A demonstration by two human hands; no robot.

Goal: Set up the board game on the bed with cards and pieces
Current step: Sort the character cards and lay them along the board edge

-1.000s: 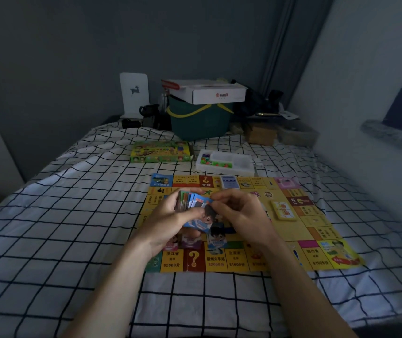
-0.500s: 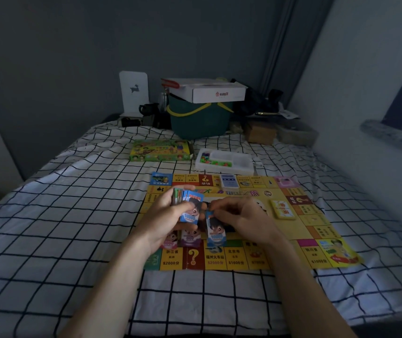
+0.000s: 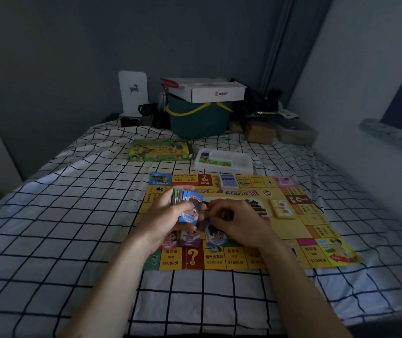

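Observation:
A yellow game board [image 3: 292, 230] lies flat on the checked bed sheet [image 3: 61, 228]. My left hand [image 3: 168, 213] grips a stack of play-money notes [image 3: 190, 208] above the board's near left part. My right hand [image 3: 239, 220] pinches one blue note [image 3: 216, 235] and holds it low over the board beside the stack. Two piles of notes, one pink [image 3: 169, 241] and one purple [image 3: 190, 237], lie on the board under my left hand. A blue card deck [image 3: 228, 180] rests on the far edge and a yellow card deck [image 3: 281, 208] on the right side.
Behind the board sit the green game box [image 3: 161, 150] and a white tray of coloured pieces [image 3: 224, 161]. A green basket [image 3: 198, 118] with a white carton [image 3: 209, 90] on top, a white stand and other clutter fill the bed's far end. A wall runs along the right.
My right hand has drawn one blue note off the stack and lowered it toward the board's near edge. My left hand has kept the stack in about the same place.

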